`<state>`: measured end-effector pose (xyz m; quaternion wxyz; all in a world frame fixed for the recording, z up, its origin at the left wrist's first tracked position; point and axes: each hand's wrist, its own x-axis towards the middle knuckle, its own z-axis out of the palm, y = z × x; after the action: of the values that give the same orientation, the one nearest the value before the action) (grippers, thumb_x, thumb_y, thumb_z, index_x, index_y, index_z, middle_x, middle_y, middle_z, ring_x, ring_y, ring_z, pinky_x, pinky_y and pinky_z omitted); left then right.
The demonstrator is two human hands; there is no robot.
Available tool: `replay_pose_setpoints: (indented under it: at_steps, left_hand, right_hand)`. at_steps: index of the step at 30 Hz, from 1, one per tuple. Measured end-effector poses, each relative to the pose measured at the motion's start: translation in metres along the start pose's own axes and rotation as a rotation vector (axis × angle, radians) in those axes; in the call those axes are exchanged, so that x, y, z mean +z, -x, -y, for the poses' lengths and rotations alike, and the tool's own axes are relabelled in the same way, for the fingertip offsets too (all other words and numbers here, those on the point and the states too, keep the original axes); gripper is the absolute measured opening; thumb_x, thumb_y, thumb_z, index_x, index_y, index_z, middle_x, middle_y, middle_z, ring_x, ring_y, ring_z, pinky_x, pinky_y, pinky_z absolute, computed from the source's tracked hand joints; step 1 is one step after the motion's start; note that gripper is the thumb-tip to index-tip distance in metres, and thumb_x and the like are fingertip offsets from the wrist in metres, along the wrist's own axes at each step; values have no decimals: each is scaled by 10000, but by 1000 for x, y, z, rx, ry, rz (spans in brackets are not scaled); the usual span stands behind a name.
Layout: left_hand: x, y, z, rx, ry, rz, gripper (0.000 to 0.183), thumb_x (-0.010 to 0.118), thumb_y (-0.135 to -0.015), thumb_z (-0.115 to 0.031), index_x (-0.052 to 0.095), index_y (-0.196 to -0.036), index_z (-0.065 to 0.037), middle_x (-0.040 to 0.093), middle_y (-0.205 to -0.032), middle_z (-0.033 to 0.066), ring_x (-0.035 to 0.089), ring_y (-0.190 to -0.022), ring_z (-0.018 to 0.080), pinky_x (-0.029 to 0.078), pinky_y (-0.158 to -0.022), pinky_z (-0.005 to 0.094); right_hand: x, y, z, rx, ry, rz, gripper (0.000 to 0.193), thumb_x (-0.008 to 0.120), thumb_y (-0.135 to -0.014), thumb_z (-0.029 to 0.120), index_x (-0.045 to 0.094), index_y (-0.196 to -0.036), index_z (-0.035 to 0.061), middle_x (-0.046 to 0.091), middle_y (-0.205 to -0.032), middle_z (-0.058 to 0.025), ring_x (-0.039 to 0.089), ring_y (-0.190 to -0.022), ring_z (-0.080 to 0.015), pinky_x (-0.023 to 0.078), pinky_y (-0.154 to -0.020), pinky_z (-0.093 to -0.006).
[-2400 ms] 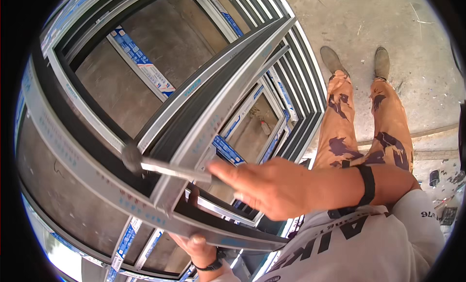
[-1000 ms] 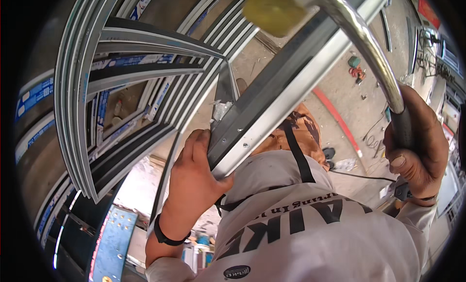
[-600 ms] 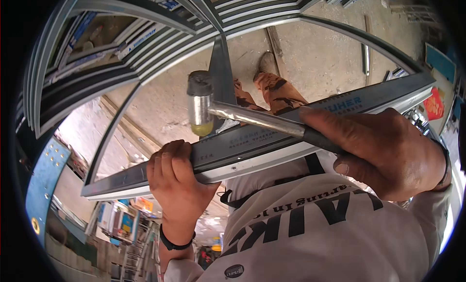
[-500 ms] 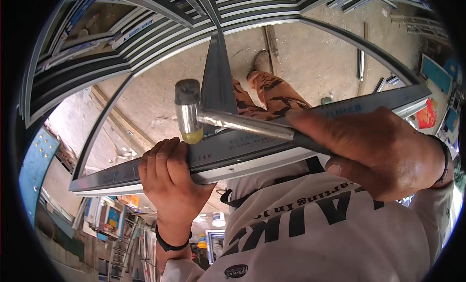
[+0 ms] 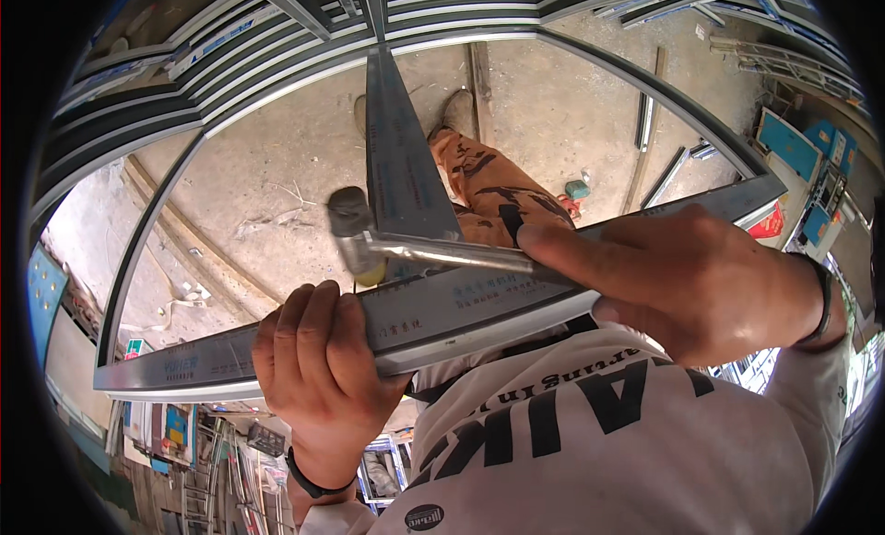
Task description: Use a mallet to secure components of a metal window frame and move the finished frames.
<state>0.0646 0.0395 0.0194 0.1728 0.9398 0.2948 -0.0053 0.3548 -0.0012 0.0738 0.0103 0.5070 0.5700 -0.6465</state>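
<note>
A grey metal window frame spans the view, its near bar [image 5: 479, 291] crossing in front of my body. My left hand [image 5: 323, 364] is wrapped over that bar, left of its middle. In my right hand [image 5: 687, 286] is a mallet [image 5: 442, 250], gripped by its handle with the index finger stretched along it. The mallet's shiny head has a black face on top and a yellowish face below, just above the bar near my left fingers. The head is slightly blurred; whether it touches the bar I cannot tell. A grey crossbar [image 5: 398, 157] runs from the near bar to the far side.
Several grey frame bars [image 5: 277, 51] lie stacked at the far side. Wooden strips [image 5: 194, 240] rest on the floor. Blue panels [image 5: 791, 146] stand at the right, and a ladder [image 5: 198, 484] and shelving are at lower left. My legs [image 5: 502, 185] stand beside the crossbar.
The mallet head has come down a little and tilted. My left hand keeps its grip on the bar. The whole view has shifted, with the frame's left end lower and farther left.
</note>
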Motion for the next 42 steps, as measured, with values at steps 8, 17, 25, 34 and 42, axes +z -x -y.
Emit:
replay_pose_setpoints:
  at_steps: [8, 17, 25, 34, 42]
  left_hand:
    - [-4, 1, 0, 30, -5, 83, 465, 599, -892, -437, 552, -994, 14, 617, -989, 150, 643, -875, 308, 499, -753, 420]
    - [-4, -1, 0, 10, 12, 81, 565, 741, -768, -433, 523, -1064, -4, 600, -1037, 149, 633, -927, 335, 474, -792, 463]
    - [-8, -1, 5, 50, 36, 160, 554, 717, -787, -395, 523, -1129, -4, 597, -1078, 156, 632, -947, 342, 478, -784, 457]
    - [-14, -11, 3, 77, 194, 332, 640, 789, -654, -235, 511, -1180, 2, 590, -1123, 180, 630, -961, 347, 514, -820, 462]
    - [-6, -6, -1, 83, 174, 313, 622, 790, -651, -232, 504, -1146, 12, 589, -1106, 190, 636, -946, 353, 526, -792, 450]
  right_hand:
    - [-2, 5, -1, 14, -60, -24, 673, 696, -707, -62, 455, -1334, -98, 661, -943, -244, 690, -750, -323, 569, -635, -389]
    - [5, 9, -11, 11, -50, -46, 719, 714, -711, -30, 432, -1372, -45, 661, -994, -256, 697, -769, -343, 597, -653, -373]
    - [-13, 8, -10, 43, 31, 136, 709, 719, -706, -26, 444, -1359, -52, 674, -956, -223, 692, -693, -306, 586, -600, -363]
    - [-7, 19, -33, 48, -183, -308, 558, 602, -899, 125, 391, -1355, -118, 664, -796, -154, 671, -631, -232, 509, -625, -296]
    - [14, 33, -48, 141, -342, -299, 628, 634, -791, -11, 394, -1366, -92, 634, -765, -157, 646, -603, -228, 488, -599, -302]
